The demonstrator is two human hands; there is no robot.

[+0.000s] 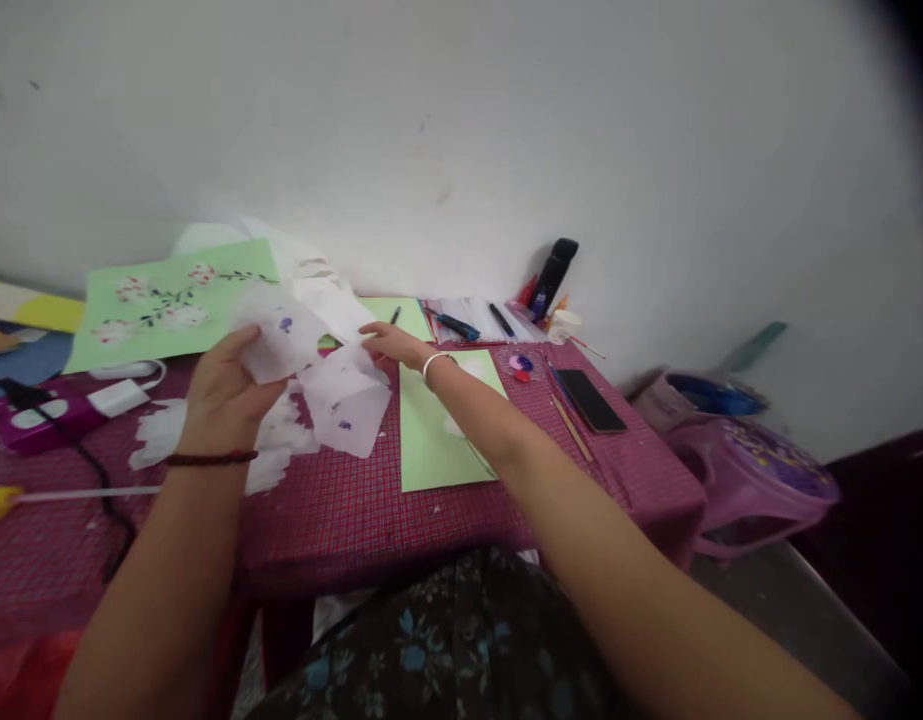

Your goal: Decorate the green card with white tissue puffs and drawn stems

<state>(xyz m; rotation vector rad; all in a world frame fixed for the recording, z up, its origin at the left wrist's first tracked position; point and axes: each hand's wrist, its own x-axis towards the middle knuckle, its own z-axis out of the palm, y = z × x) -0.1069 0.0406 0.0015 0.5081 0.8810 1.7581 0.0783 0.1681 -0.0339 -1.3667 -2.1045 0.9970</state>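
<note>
My left hand (228, 385), with a dark red bracelet at the wrist, holds a thin white tissue (277, 335) marked with a purple spot. My right hand (390, 345), wearing a silver bangle, reaches across; its fingers close at the edge of a second part of tissue (348, 405), also spotted purple. Whether both parts are one sheet I cannot tell. Under my right forearm lies a pale green sheet (431, 450) with a whitish patch and a thin dark line. Further left, another green sheet (206, 335) carries painted flowers and dark leaves.
Crumpled white tissue (281, 450) lies near my left wrist. Rightward are a palette with purple and red paint (521, 367), a brush (572, 428) and a phone (592, 400). A purple power strip (37, 425) with a black cord sits left. A pink stool (761, 480) stands beside the table.
</note>
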